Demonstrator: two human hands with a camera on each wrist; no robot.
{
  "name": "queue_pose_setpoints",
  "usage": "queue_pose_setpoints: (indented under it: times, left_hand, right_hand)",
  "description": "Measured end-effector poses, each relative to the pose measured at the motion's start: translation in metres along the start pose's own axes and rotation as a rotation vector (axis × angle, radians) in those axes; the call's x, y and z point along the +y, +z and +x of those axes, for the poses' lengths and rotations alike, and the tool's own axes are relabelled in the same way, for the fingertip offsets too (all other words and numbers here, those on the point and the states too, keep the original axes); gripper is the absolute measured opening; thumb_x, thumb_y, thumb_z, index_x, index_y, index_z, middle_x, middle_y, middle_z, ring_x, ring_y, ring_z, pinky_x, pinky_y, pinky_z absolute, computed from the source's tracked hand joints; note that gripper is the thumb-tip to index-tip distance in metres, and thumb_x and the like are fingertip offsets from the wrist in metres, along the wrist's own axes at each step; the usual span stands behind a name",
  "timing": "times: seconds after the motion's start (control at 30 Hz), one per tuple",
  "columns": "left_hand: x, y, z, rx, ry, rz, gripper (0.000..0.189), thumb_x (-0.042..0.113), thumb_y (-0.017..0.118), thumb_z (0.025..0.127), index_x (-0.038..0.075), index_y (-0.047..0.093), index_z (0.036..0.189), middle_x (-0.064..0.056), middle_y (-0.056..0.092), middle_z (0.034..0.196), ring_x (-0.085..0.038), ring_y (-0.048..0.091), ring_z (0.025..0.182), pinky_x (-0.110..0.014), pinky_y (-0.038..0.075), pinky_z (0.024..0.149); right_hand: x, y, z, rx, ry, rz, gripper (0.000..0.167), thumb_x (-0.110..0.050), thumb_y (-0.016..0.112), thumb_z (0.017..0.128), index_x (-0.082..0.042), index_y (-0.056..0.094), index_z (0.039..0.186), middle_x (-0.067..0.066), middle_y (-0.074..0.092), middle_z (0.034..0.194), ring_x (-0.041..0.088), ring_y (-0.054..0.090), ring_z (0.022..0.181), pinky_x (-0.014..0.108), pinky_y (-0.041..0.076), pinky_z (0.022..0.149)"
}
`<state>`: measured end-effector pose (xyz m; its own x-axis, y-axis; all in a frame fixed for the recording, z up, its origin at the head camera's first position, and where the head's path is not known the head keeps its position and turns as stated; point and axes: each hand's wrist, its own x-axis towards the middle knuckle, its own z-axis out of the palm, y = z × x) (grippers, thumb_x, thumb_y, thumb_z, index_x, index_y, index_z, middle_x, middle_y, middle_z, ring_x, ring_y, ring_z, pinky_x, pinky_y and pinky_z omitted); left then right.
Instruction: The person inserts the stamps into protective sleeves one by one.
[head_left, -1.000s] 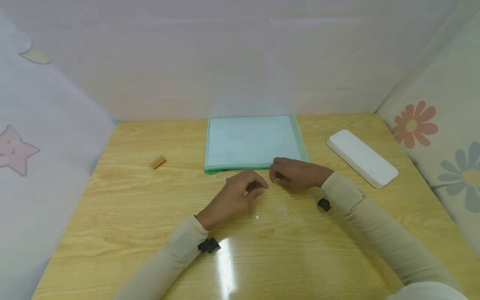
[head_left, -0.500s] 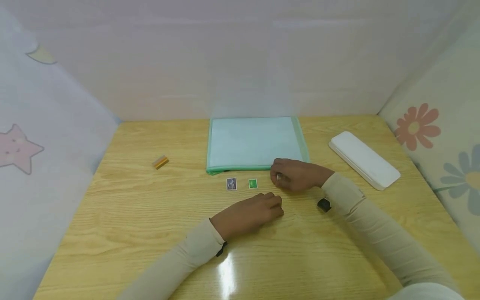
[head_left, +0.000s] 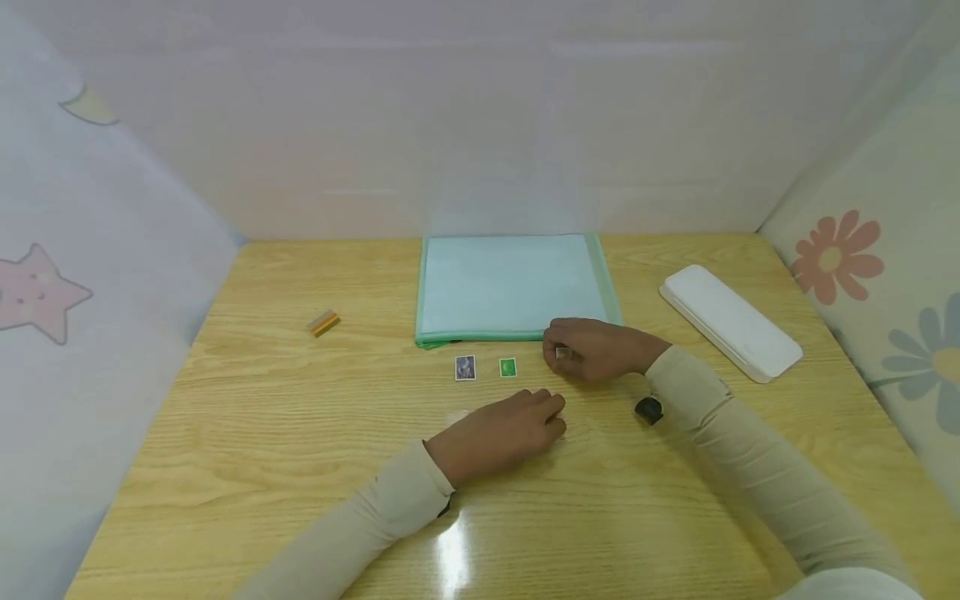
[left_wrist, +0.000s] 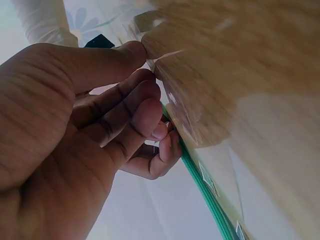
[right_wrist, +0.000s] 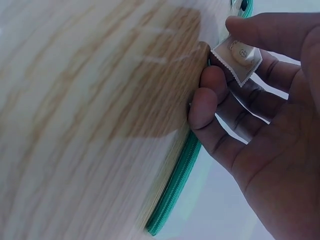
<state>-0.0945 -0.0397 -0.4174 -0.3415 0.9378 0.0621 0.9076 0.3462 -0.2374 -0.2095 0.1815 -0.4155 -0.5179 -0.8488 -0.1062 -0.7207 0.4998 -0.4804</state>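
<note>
My right hand [head_left: 596, 350] pinches a small pale stamp [right_wrist: 237, 59] with serrated edges between thumb and fingers, just in front of the folder's zip edge. My left hand [head_left: 502, 433] is lower on the table, back of the hand up. In the left wrist view its thumb and fingertips pinch the edge of a thin clear plastic sleeve [left_wrist: 192, 117]; its outline is hard to make out. A grey-purple stamp [head_left: 465, 367] and a green stamp [head_left: 508, 367] lie side by side on the table, left of my right hand.
A pale blue folder [head_left: 510, 283] with a green zip edge lies at the back. On the right is a white case [head_left: 731, 323]. A small brown, orange and grey striped piece [head_left: 323, 322] lies on the left. Printed cloth walls surround the wooden table [head_left: 300, 450].
My left hand has moved down and to the right, away from the two stamps, uncovering them. The right hand stays nearly in place with its stamp.
</note>
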Motion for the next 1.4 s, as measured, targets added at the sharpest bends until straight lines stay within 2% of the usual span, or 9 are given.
queue_pose_setpoints:
  times: [0.17, 0.27, 0.37, 0.47, 0.53, 0.7, 1.0, 1.2, 1.4]
  left_hand:
    - [0.001, 0.002, 0.0, 0.021, -0.004, 0.005, 0.008, 0.006, 0.063, 0.099, 0.014, 0.061, 0.102, 0.002, 0.048, 0.098, -0.012, 0.044, 0.083, -0.022, 0.041, 0.072]
    - [-0.002, 0.002, 0.0, 0.046, -0.066, -0.112, 0.006, 0.007, 0.058, 0.1, 0.012, 0.056, 0.1, 0.003, 0.047, 0.091, -0.011, 0.043, 0.078, -0.021, 0.041, 0.068]
    - [-0.01, -0.001, -0.001, 0.099, -0.212, -0.475, 0.01, 0.008, 0.053, 0.1, 0.016, 0.049, 0.095, 0.006, 0.047, 0.086, -0.008, 0.043, 0.072, -0.02, 0.041, 0.064]
    - [-0.022, -0.009, -0.004, 0.228, -0.36, -0.907, 0.012, 0.01, 0.051, 0.101, 0.02, 0.048, 0.093, 0.009, 0.053, 0.084, -0.004, 0.049, 0.07, -0.02, 0.045, 0.062]
    - [-0.03, -0.014, -0.006, 0.316, -0.417, -1.074, 0.009, 0.012, 0.052, 0.103, 0.019, 0.051, 0.097, 0.008, 0.061, 0.087, -0.004, 0.056, 0.072, -0.024, 0.05, 0.064]
    - [-0.046, -0.021, -0.012, 0.441, -0.49, -1.115, 0.008, 0.014, 0.058, 0.104, 0.015, 0.057, 0.112, 0.005, 0.065, 0.091, -0.006, 0.063, 0.072, -0.027, 0.053, 0.062]
    - [-0.055, -0.019, -0.015, 0.509, -0.579, -1.167, 0.016, 0.019, 0.062, 0.102, 0.016, 0.066, 0.117, 0.006, 0.064, 0.089, -0.021, 0.066, 0.069, -0.031, 0.055, 0.059]
    - [-0.058, -0.016, -0.02, 0.531, -0.645, -1.199, 0.012, 0.027, 0.063, 0.102, 0.021, 0.068, 0.11, 0.006, 0.065, 0.088, -0.012, 0.064, 0.066, -0.033, 0.055, 0.058]
    - [-0.061, -0.015, -0.024, 0.552, -0.658, -1.197, 0.017, 0.029, 0.062, 0.102, 0.016, 0.068, 0.11, 0.005, 0.067, 0.087, -0.013, 0.065, 0.067, -0.033, 0.054, 0.058]
  right_hand:
    - [0.001, -0.001, -0.001, 0.011, -0.002, 0.017, 0.008, -0.014, 0.059, 0.103, -0.02, 0.059, 0.096, -0.009, 0.054, 0.093, 0.01, 0.052, 0.082, 0.03, 0.048, 0.075]
    - [0.001, -0.001, -0.002, 0.027, -0.002, 0.051, 0.008, -0.015, 0.058, 0.103, -0.019, 0.059, 0.096, -0.009, 0.056, 0.093, 0.01, 0.054, 0.082, 0.031, 0.049, 0.075]
    - [0.003, -0.001, -0.003, 0.057, 0.021, 0.065, 0.009, -0.016, 0.056, 0.104, -0.022, 0.06, 0.098, -0.011, 0.058, 0.093, 0.009, 0.054, 0.08, 0.032, 0.049, 0.073]
    - [0.006, 0.0, -0.004, 0.095, 0.058, 0.06, 0.01, -0.016, 0.057, 0.104, -0.025, 0.062, 0.101, -0.012, 0.06, 0.095, 0.008, 0.055, 0.082, 0.031, 0.05, 0.075]
    - [0.006, 0.0, -0.005, 0.116, 0.079, 0.061, 0.01, -0.017, 0.06, 0.103, -0.026, 0.063, 0.103, -0.013, 0.061, 0.098, 0.009, 0.056, 0.084, 0.031, 0.05, 0.076]
    - [0.006, -0.001, -0.003, 0.157, 0.097, 0.062, 0.009, -0.02, 0.065, 0.101, -0.027, 0.065, 0.107, -0.013, 0.062, 0.103, 0.008, 0.059, 0.089, 0.032, 0.051, 0.079]
    - [0.004, 0.0, -0.004, 0.275, 0.067, 0.077, 0.015, -0.016, 0.063, 0.102, -0.019, 0.07, 0.115, -0.009, 0.068, 0.112, 0.008, 0.063, 0.101, 0.036, 0.053, 0.085]
    - [0.001, 0.002, -0.007, 0.381, 0.041, 0.151, 0.017, -0.011, 0.065, 0.1, -0.016, 0.07, 0.115, -0.002, 0.07, 0.1, 0.011, 0.066, 0.084, 0.033, 0.054, 0.075]
    - [-0.006, 0.006, -0.009, 0.508, 0.131, 0.309, 0.008, -0.02, 0.065, 0.1, -0.018, 0.068, 0.108, 0.001, 0.072, 0.09, 0.013, 0.07, 0.074, 0.03, 0.058, 0.069]
